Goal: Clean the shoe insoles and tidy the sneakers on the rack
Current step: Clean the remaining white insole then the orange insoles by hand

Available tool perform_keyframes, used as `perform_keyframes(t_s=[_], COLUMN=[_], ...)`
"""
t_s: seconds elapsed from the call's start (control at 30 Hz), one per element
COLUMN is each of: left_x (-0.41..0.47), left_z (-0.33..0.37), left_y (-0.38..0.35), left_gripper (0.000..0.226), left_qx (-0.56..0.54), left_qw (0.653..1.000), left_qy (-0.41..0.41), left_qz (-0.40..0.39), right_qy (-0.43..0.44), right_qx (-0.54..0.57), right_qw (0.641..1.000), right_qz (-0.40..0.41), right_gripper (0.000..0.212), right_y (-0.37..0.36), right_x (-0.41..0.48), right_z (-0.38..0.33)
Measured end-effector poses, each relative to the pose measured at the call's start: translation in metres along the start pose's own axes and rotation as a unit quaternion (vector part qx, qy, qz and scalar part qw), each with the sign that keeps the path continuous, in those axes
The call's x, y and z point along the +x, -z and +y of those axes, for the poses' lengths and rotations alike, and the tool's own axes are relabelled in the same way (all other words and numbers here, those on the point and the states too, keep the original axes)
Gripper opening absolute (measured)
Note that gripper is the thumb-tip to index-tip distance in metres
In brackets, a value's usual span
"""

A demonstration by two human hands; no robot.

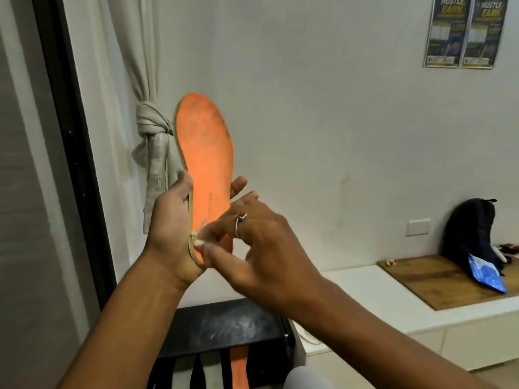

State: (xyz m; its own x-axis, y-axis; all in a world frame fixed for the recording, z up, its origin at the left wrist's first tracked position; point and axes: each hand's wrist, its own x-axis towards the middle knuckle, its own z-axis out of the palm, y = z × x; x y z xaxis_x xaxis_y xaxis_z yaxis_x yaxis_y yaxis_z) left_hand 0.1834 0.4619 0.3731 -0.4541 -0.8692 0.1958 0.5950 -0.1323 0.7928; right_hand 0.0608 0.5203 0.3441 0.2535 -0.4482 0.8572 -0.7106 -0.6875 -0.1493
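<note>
White wall [309,108] and a knotted curtain [153,127] stand behind our hands. Our left hand [171,228] grips the heel end of an orange insole [207,153], held upright, toe above our fingers. Our right hand [252,242], blurred, pinches a pale scrap [198,242] against the heel edge; what it is we cannot tell. Below our wrists a second insole [239,366] lies on the dark rack [224,327], cut off by the frame.

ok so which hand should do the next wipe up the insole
Right. The right hand pinches a small pale wad against the heel end of the orange insole, while the left hand grips the insole's edges and holds it upright, so it is likely busy.
</note>
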Motion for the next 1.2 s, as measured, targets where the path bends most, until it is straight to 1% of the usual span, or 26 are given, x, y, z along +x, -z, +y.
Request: perform_keyframes(t_s=[0.07, 0.17, 0.23, 0.33, 0.4, 0.5, 0.6, 0.67, 0.73, 0.83, 0.97, 1.0, 1.13, 1.2], left_x=[0.001, -0.001, -0.002, -0.001, -0.002, -0.006, -0.008, -0.008, -0.007, -0.007, -0.008, -0.008, -0.009, -0.008], left_z=[0.001, -0.006, -0.008, 0.0, 0.006, 0.006, 0.003, 0.004, 0.008, 0.013, 0.014, 0.014, 0.015, 0.014], left_y=[0.002, -0.006, -0.009, -0.004, 0.0, -0.003, -0.007, -0.005, -0.001, 0.004, 0.002, 0.002, 0.002, 0.001], left_gripper=[0.076, 0.071, 0.071, 0.073, 0.07, 0.07, 0.074, 0.074, 0.073, 0.068, 0.067, 0.067, 0.07, 0.07], left_qx=[0.011, 0.025, 0.025, 0.01, 0.004, 0.002, 0.01, 0.008, 0.001, -0.001, -0.001, -0.003, -0.015, -0.011], left_qw=[1.0, 1.0, 1.0, 1.0, 0.999, 1.0, 1.0, 1.0, 1.0, 0.999, 0.999, 0.999, 0.998, 0.998], left_qy=[-0.006, -0.007, -0.016, -0.015, -0.026, -0.023, -0.006, -0.012, -0.022, -0.045, -0.043, -0.043, -0.059, -0.057], left_qz=[0.006, 0.0, 0.004, 0.019, 0.022, 0.009, -0.014, -0.015, -0.014, -0.016, -0.019, -0.016, -0.011, -0.006], right_qy=[0.007, -0.004, -0.031, -0.036, -0.015, -0.002, -0.017, -0.016, 0.0, 0.007, -0.031, -0.033, -0.017, -0.027], right_qx=[-0.011, -0.078, -0.081, 0.013, 0.031, -0.017, -0.09, -0.081, -0.044, -0.058, -0.101, -0.102, -0.052, -0.061], right_qw=[1.0, 0.996, 0.994, 0.999, 0.999, 1.0, 0.995, 0.995, 0.999, 0.998, 0.993, 0.993, 0.998, 0.998], right_qz=[-0.002, 0.05, 0.068, 0.029, 0.001, 0.002, 0.048, 0.051, 0.026, -0.001, 0.048, 0.048, 0.005, 0.021], right_gripper=[0.011, 0.009, 0.011, 0.01, 0.009, 0.009, 0.012, 0.011, 0.009, 0.01, 0.011, 0.01, 0.011, 0.011], right_y=[0.002, 0.009, 0.006, 0.0, -0.001, 0.003, 0.007, 0.005, 0.002, 0.002, 0.004, 0.002, -0.003, -0.001], right_x=[-0.001, 0.022, 0.029, 0.013, -0.003, -0.003, 0.017, 0.017, 0.005, -0.008, 0.002, 0.001, -0.015, -0.011], right_z=[0.001, 0.014, 0.017, 0.004, -0.008, -0.007, 0.007, 0.004, -0.006, -0.01, 0.008, 0.006, -0.013, -0.006])
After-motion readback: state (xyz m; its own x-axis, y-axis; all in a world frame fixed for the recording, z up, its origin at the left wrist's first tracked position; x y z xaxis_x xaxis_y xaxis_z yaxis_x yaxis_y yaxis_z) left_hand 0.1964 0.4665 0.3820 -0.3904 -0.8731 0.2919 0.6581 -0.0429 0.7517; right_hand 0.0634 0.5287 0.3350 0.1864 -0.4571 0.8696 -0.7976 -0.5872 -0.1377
